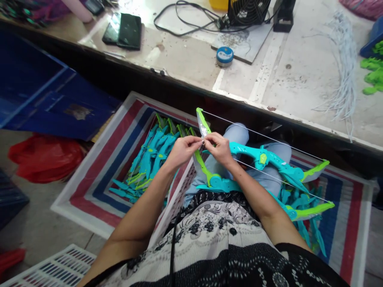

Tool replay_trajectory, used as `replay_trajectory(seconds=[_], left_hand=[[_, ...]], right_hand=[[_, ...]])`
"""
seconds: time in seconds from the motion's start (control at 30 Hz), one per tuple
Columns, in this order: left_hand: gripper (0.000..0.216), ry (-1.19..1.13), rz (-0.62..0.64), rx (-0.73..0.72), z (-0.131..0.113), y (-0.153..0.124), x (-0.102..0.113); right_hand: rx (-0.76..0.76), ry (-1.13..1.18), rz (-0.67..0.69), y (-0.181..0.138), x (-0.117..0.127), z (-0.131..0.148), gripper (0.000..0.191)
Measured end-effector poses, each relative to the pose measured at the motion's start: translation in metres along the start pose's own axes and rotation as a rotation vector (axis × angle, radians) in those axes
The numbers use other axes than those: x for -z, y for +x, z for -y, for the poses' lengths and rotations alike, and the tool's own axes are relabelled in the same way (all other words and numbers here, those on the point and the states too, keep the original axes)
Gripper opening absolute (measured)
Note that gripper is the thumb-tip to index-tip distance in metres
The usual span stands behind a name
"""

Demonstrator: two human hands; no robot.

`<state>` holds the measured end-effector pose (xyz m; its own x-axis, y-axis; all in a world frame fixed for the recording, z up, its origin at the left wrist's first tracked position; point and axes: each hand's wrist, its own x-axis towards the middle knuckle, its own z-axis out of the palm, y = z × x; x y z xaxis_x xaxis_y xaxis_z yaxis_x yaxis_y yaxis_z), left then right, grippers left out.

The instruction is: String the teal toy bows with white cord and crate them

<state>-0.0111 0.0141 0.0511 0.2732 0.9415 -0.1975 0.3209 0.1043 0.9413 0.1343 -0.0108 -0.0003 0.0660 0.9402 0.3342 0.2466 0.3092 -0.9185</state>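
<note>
Two toy bows lie across my lap, turquoise in the middle with lime-green and grey limbs. The farther bow (263, 157) has a white string stretched between its tips. On the nearer bow (220, 182), a white bowstring (269, 176) runs from the right tip toward my fingers. My left hand (186, 150) and my right hand (218, 148) meet fingertip to fingertip at the nearer bow's left limb. Both are closed in a pinch, on what looks like the bowstring's end; fingers partly hide it. My right forearm passes over the nearer bow.
Striped crates hold more toy bows on the left (152, 147) and right (311, 199). On the workbench (185, 59) are a round tin (224, 56), a fan (249, 11), a phone-like black object (129, 31), white strings (342, 71) and green parts (372, 75). A red bag (44, 157) lies on the floor.
</note>
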Motion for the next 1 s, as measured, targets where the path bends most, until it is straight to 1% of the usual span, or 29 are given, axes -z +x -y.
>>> replay_trajectory(seconds=[0.17,0.27,0.33,0.43,0.5,0.57,0.63,0.67,0.7,0.73,0.77,0.8,0.87,0.93,0.97,1.0], left_hand=[[0.015,0.028,-0.126,0.001,0.005,0.0,-0.002],[0.018,0.007,-0.12,-0.007,0.006,-0.003,-0.002],[0.021,-0.003,-0.138,-0.004,0.005,-0.006,-0.001],[0.025,-0.017,-0.159,-0.002,0.004,-0.007,-0.002],[0.027,-0.05,-0.145,0.002,0.007,-0.004,-0.002],[0.034,-0.131,-0.184,0.026,0.014,-0.002,-0.001],[0.041,-0.189,-0.326,0.058,0.027,-0.006,0.004],[0.04,-0.158,-0.411,0.065,0.034,-0.013,0.008],[0.035,-0.072,-0.47,0.052,0.041,-0.023,0.013],[0.029,0.055,-0.482,0.012,0.048,-0.036,0.016],[0.023,0.2,-0.445,-0.058,0.054,-0.051,0.019],[0.019,0.329,-0.347,-0.162,0.058,-0.069,0.019],[0.018,0.462,-0.088,-0.422,0.062,-0.102,0.012],[0.023,0.517,0.155,-0.649,0.061,-0.122,-0.006],[0.026,0.563,0.249,-0.718,0.059,-0.126,-0.019],[0.03,0.633,0.326,-0.75,0.057,-0.125,-0.033]], right_hand=[[0.042,-0.063,-0.02,0.0,0.0,-0.002,0.015],[0.052,-0.162,-0.048,0.0,-0.001,-0.004,0.014],[0.048,-0.231,-0.053,0.001,-0.003,-0.004,0.014],[0.044,-0.243,-0.022,0.004,-0.005,-0.002,0.015],[0.054,-0.237,-0.013,0.004,0.0,0.001,0.016],[0.065,-0.29,-0.048,0.001,0.016,0.003,0.018],[0.063,-0.42,-0.098,-0.009,0.044,0.004,0.022],[0.053,-0.506,-0.111,-0.018,0.061,0.003,0.024],[0.035,-0.601,-0.109,-0.028,0.078,0.002,0.026],[0.013,-0.701,-0.09,-0.039,0.096,0.0,0.029],[-0.008,-0.8,-0.055,-0.052,0.113,-0.001,0.033],[-0.023,-0.889,-0.002,-0.064,0.128,-0.003,0.038],[-0.037,-1.024,0.14,-0.085,0.149,-0.006,0.05],[-0.049,-1.113,0.263,-0.098,0.157,-0.008,0.058],[-0.062,-1.147,0.305,-0.101,0.156,-0.009,0.06],[-0.082,-1.179,0.332,-0.102,0.154,-0.011,0.061]])
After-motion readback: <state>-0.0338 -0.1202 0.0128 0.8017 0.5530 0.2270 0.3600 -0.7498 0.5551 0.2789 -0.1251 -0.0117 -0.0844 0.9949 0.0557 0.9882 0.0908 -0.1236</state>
